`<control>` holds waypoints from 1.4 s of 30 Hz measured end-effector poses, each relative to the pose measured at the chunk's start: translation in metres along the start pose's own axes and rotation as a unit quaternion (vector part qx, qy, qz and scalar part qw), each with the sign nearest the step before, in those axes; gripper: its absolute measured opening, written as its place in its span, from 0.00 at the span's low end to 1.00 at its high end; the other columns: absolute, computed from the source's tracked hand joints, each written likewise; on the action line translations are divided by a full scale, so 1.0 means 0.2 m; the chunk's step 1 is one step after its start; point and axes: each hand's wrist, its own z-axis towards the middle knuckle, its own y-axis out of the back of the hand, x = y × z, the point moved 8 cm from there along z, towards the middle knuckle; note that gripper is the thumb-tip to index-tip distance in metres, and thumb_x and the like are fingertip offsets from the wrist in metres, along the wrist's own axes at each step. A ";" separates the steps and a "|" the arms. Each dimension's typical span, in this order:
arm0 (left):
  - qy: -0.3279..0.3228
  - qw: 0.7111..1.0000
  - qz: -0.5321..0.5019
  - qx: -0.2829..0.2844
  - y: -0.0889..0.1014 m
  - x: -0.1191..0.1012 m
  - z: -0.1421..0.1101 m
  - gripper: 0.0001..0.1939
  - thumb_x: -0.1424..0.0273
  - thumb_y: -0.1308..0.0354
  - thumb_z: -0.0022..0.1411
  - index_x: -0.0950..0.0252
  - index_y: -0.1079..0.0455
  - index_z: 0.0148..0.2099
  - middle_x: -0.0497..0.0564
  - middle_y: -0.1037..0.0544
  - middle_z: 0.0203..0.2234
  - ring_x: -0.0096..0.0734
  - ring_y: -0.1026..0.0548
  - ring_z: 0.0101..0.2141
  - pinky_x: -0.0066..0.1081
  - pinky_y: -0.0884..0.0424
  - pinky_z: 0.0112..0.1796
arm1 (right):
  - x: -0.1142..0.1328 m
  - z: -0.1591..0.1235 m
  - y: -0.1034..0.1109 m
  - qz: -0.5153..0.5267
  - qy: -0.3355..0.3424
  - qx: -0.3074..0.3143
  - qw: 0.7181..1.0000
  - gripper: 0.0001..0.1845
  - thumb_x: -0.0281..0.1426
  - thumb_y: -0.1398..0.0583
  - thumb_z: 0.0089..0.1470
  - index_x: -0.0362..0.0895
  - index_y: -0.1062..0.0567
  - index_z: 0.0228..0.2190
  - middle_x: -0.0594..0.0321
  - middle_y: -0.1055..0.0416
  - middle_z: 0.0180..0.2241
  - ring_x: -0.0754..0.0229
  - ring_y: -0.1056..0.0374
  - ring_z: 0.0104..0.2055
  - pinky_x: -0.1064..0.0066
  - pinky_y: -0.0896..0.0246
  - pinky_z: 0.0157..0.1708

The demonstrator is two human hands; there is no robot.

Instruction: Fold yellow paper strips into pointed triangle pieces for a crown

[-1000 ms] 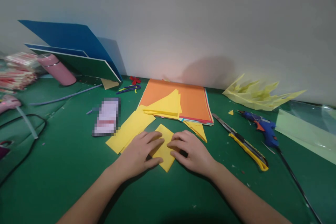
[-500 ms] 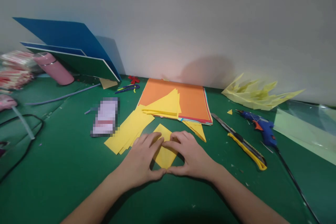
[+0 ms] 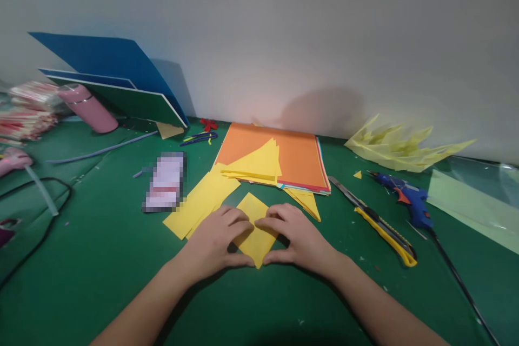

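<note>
A small yellow paper square (image 3: 254,236) lies in front of me, turned with one corner toward me. My left hand (image 3: 223,235) holds its left side, with curled fingers on the sheet and the thumb at the near edge. On the opposite side, my right hand (image 3: 295,235) holds the paper the same way. Both thumbs rest close to the near corner, slightly apart. Just beyond are yellow paper strips (image 3: 203,200) and a pile of folded yellow triangles (image 3: 259,162). Part of the square is hidden under my fingers.
Orange paper (image 3: 295,151) tops a stack by the wall. A utility knife (image 3: 381,230) and blue glue gun (image 3: 409,200) lie right, near a pointed yellow paper piece (image 3: 401,146). Left are a blurred phone (image 3: 165,181), pink bottle (image 3: 90,110) and leaning boards (image 3: 109,59).
My thumbs have drawn slightly apart, and the near corner of the yellow paper now shows between them. The whole view has shifted a little.
</note>
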 end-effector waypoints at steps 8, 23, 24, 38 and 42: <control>-0.027 0.998 -0.064 -0.007 0.03 0.05 -0.01 0.25 0.61 0.32 0.49 0.59 0.31 0.48 0.53 0.26 0.45 0.40 0.29 0.45 0.37 0.32 0.44 | -0.03 -0.04 0.05 0.004 0.071 -0.002 0.997 0.16 0.40 0.45 0.60 0.46 0.26 0.45 0.56 0.26 0.45 0.55 0.32 0.45 0.62 0.37 0.43; -0.007 0.990 0.047 -0.134 0.09 0.05 -0.03 0.15 0.66 0.58 0.70 0.63 0.31 0.40 0.51 0.22 0.32 0.33 0.24 0.32 0.30 0.30 0.33 | -0.06 -0.04 0.09 0.028 0.040 -0.104 0.993 0.13 0.35 0.49 0.63 0.46 0.26 0.36 0.59 0.24 0.33 0.59 0.31 0.37 0.67 0.37 0.37; 0.011 0.990 0.049 -0.132 0.08 0.07 -0.03 0.15 0.65 0.58 0.69 0.63 0.31 0.39 0.51 0.22 0.31 0.33 0.24 0.31 0.30 0.30 0.32 | -0.06 -0.04 0.09 0.030 0.033 -0.112 0.993 0.13 0.34 0.49 0.63 0.46 0.26 0.35 0.59 0.25 0.32 0.59 0.31 0.36 0.67 0.37 0.36; 0.227 0.970 0.075 -0.035 0.02 0.18 -0.03 0.08 0.64 0.48 0.64 0.63 0.34 0.37 0.48 0.27 0.26 0.37 0.28 0.29 0.29 0.40 0.27 | -0.08 -0.01 0.03 -0.046 -0.052 -0.079 0.994 0.13 0.30 0.48 0.62 0.43 0.26 0.42 0.59 0.27 0.30 0.57 0.34 0.32 0.68 0.42 0.31; 0.227 0.972 0.055 -0.037 0.03 0.19 -0.03 0.09 0.64 0.49 0.64 0.62 0.33 0.34 0.49 0.27 0.30 0.35 0.29 0.30 0.29 0.40 0.28 | -0.06 -0.01 0.02 -0.095 -0.028 -0.080 0.992 0.16 0.31 0.51 0.64 0.44 0.25 0.42 0.59 0.30 0.26 0.57 0.36 0.29 0.69 0.44 0.28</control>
